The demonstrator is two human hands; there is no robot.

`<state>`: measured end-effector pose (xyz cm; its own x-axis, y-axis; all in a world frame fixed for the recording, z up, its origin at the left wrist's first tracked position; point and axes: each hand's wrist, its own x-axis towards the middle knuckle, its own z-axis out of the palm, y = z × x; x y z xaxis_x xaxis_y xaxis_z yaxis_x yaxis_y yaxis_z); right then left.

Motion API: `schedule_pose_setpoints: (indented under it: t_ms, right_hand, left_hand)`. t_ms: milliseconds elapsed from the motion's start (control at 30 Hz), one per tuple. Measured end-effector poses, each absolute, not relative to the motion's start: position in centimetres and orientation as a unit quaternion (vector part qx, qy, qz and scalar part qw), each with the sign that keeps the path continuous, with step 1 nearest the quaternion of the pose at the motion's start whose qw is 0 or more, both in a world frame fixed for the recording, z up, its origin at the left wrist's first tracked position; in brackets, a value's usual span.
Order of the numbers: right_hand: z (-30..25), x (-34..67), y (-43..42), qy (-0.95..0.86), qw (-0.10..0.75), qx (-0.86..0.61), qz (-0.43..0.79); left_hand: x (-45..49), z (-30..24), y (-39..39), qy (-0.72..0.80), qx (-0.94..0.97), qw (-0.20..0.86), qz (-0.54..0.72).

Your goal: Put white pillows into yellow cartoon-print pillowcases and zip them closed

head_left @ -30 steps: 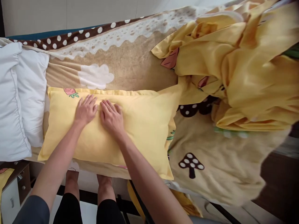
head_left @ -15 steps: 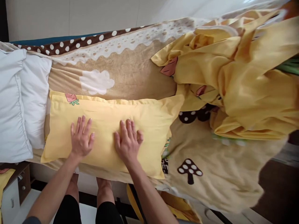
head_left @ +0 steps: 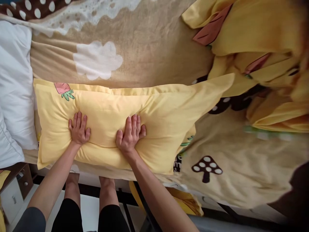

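Note:
A yellow pillow (head_left: 103, 106) with a pink strawberry-like print in its upper left corner lies flat along the bed. My left hand (head_left: 79, 129) presses down on its left half, fingers spread. On the middle of the pillow rests my right hand (head_left: 131, 133), palm down with the fingers stretched out. The cover sinks and creases around both hands. Its upper right corner sticks out in a flat, pointed flap.
Under the pillow spreads a tan patterned blanket (head_left: 156, 58). White pillows (head_left: 15, 83) lie at the left. Rumpled yellow bedding (head_left: 256, 32) is heaped at the right. A small cabinet (head_left: 15, 193) stands at the lower left, and yellow cloth (head_left: 185, 201) hangs below the bed edge.
Both hands now push deeper into the pillow, and dents and creases have formed around them. The view has come closer to the bed.

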<state>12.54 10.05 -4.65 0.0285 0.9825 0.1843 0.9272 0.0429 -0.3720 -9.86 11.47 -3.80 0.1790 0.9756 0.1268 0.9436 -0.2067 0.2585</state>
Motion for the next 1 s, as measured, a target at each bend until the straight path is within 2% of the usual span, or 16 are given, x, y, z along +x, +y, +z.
schedule_pose_setpoints:
  t_ms: [133, 300, 433, 567, 633, 700, 800, 900, 1000]
  right_hand:
    - [-3.6, 16.1, 8.8, -0.739, 0.176, -0.647, 0.068]
    - [-4.1, 21.8, 5.8, -0.718, 0.164, -0.674, 0.053]
    - [-6.1, 24.8, 1.6, -0.678, 0.134, -0.715, 0.105]
    - [-7.7, 26.4, -1.2, -0.6, 0.081, -0.77, 0.204]
    - [-7.3, 26.9, -0.9, -0.58, 0.068, -0.775, 0.242]
    - [-5.6, 26.7, 0.2, -0.548, 0.076, -0.802, 0.225]
    - [-1.1, 24.1, 2.2, -0.5, 0.148, -0.844, 0.127]
    - [2.9, 17.7, 3.0, -0.577, 0.217, -0.782, 0.092]
    - [3.1, 10.5, 2.5, -0.708, 0.196, -0.667, 0.127]
  left_hand:
    - [-11.4, -1.0, 10.7, 0.597, 0.793, 0.064, 0.104]
    - [-16.7, 0.9, 7.9, 0.576, 0.813, 0.054, 0.057]
    - [-20.6, -0.7, 5.8, 0.627, 0.775, 0.044, 0.06]
    - [-22.9, -1.8, 4.6, 0.697, 0.709, 0.08, 0.074]
    - [-23.9, -1.2, 4.4, 0.719, 0.683, 0.104, 0.075]
    - [-24.4, 0.4, 4.7, 0.739, 0.659, 0.118, 0.068]
    - [-22.5, 4.0, 5.8, 0.743, 0.66, 0.092, 0.069]
    - [-16.5, 6.9, 6.8, 0.672, 0.725, 0.087, 0.126]
    - [-9.6, 6.4, 6.9, 0.585, 0.789, 0.14, 0.123]
